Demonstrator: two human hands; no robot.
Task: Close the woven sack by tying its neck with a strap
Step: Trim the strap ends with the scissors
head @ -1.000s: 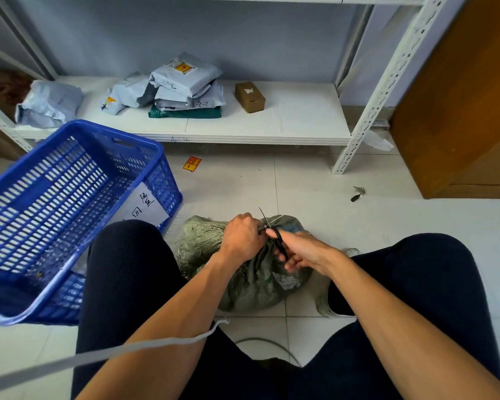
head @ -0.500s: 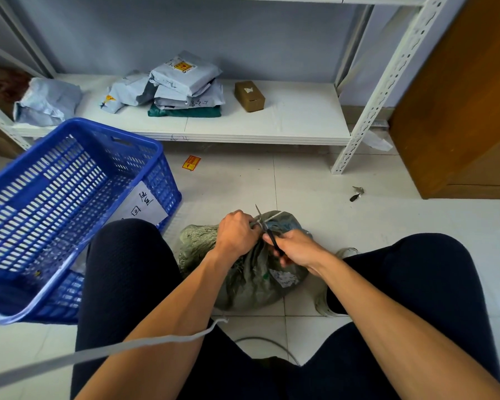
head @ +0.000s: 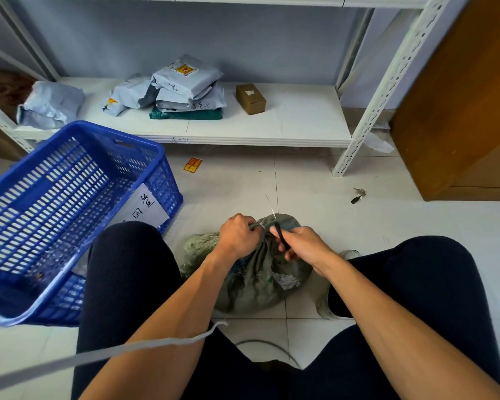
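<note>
the white shelf [head: 286, 122] is carrying soft grey mailers [head: 185, 82], a green packet under them and a small brown box [head: 250, 99], all lying as they did a second ago. the blue basket [head: 70, 180], a slotted plastic crate, is tilting at the left with a sheet of paper [head: 145, 210] inside against its wall. the sack [head: 257, 278], green-grey, woven and crumpled, is sitting on the tiled floor [head: 344, 215] between the person's knees. the left hand [head: 237, 236] is closing its grip around the bunched neck, slightly higher in view than before. the right hand [head: 303, 245] is wrapping its grip around the dark handle of the scissors [head: 280, 236]; a second ago the blades were standing clear above the hands, and now only a thin tip is showing above the neck. whether the blades are apart i cannot tell. a pale strap [head: 261, 226] is peeking out at the neck beside the left fingers. a flat grey band [head: 127, 349] is crossing the foreground.
</note>
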